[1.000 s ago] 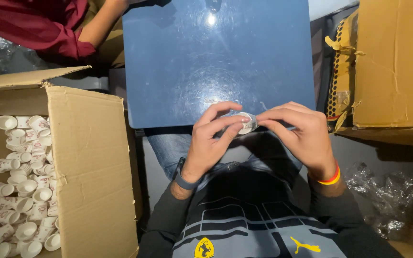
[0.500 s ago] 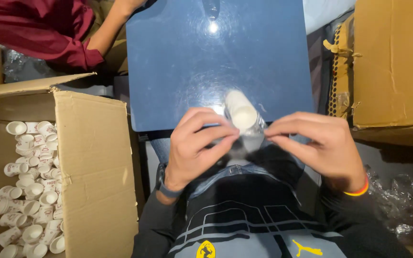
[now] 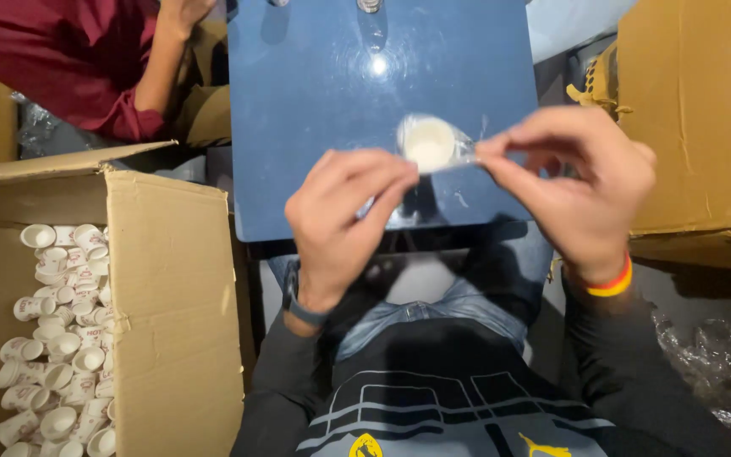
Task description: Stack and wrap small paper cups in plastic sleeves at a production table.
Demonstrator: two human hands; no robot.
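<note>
Head view looks straight down on two bare hands held up over a glossy blue tabletop point(image 3: 315, 101). One small white cup point(image 3: 427, 142) in a clear plastic wrapper point(image 3: 458, 151) hangs between them, above the near part of the blue surface. The right hand point(image 3: 581, 190) pinches the wrapper's twisted end between thumb and forefinger, its other fingers curled in. The left hand point(image 3: 344, 216) has its fingertips drawn together just below and left of the cup; whether they actually grip the wrapper cannot be told, since the fingers cover the contact. A dark band point(image 3: 302, 311) circles the left wrist, an orange and yellow one point(image 3: 611, 283) the right.

One open cardboard box point(image 3: 171, 279) stands at the left, its flap raised, and it holds several dozen small white cups point(image 3: 61, 338) lying loose, some with red print (too many, and too piled up, to count exactly). A second, taller cardboard box point(image 3: 687, 110) stands at the right, its plain brown side turned this way, with a few more white cups showing at its far right edge. Crumpled clear plastic point(image 3: 712, 355) lies on the floor below it. Another person in a dark red sleeve point(image 3: 69, 59) sits at the upper left, one forearm near the table's corner. Two small round metal fittings point(image 3: 370, 5) sit at the tabletop's far edge.
</note>
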